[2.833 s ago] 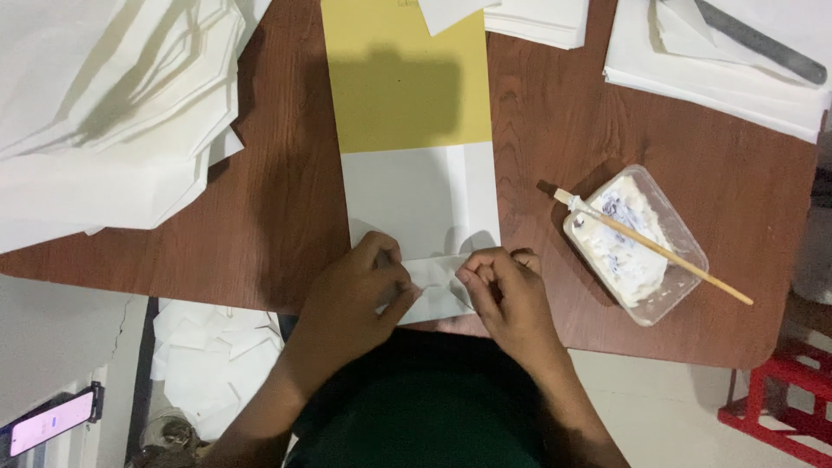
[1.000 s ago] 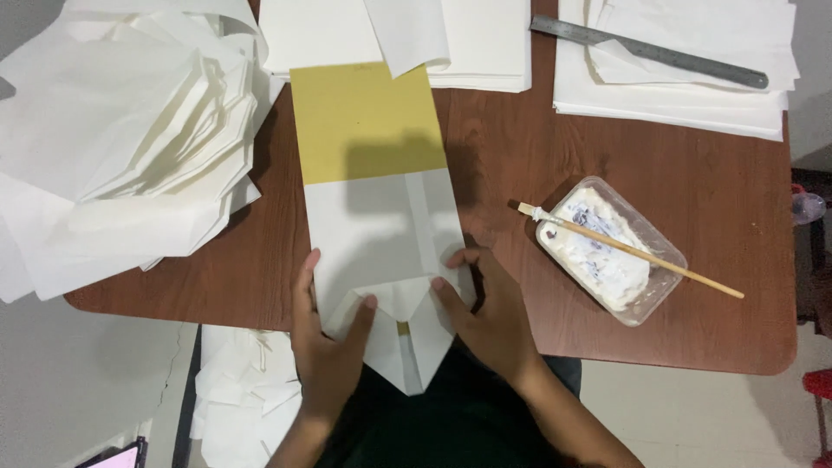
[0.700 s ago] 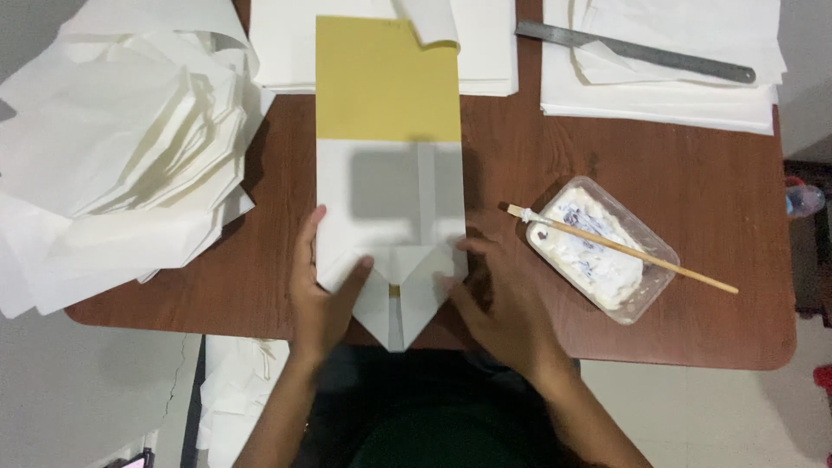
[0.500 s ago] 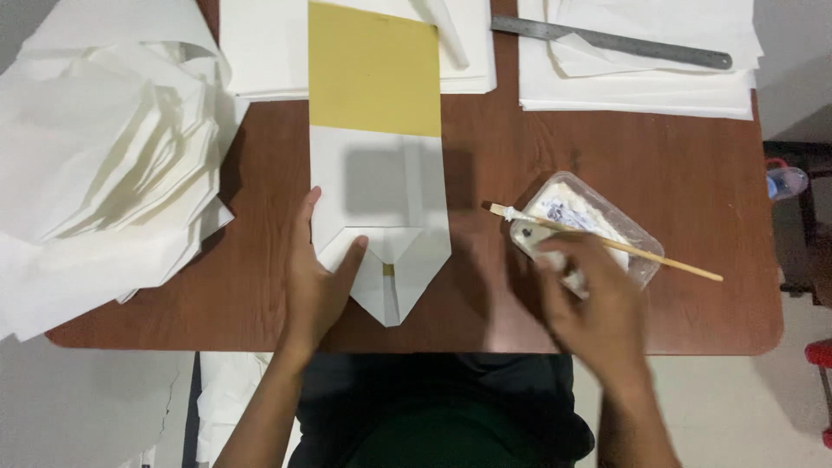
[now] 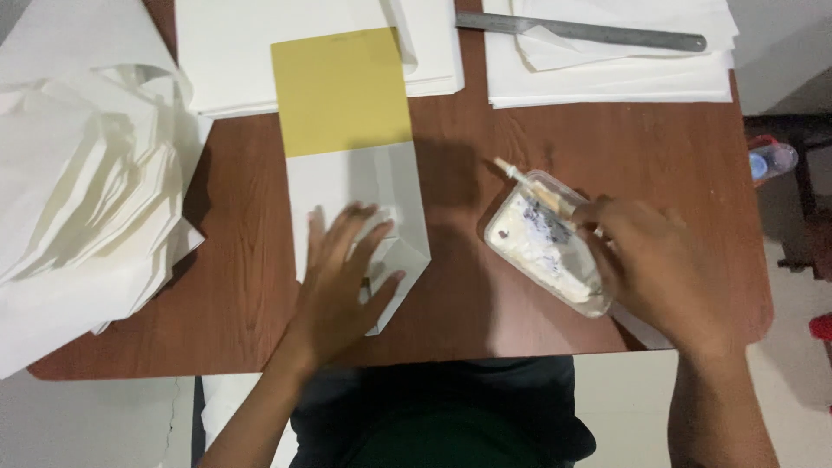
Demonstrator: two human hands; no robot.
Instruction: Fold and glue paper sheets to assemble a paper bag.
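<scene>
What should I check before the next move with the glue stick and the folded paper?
1. Left hand pressed flat on the folded white paper: ok.
2. Right hand on the stick at the clear glue tray: ok.
3. Grip closed on the stick: cannot tell, blurred.
4. Tray fully on the table: ok, though near the front edge.
5. Metal ruler clear of the hands: ok.
6. Glue on the stick's tip: cannot tell.

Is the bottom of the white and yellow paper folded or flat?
Folded: the paper's lower corners turn in to a point, pressed under the left hand.
</scene>
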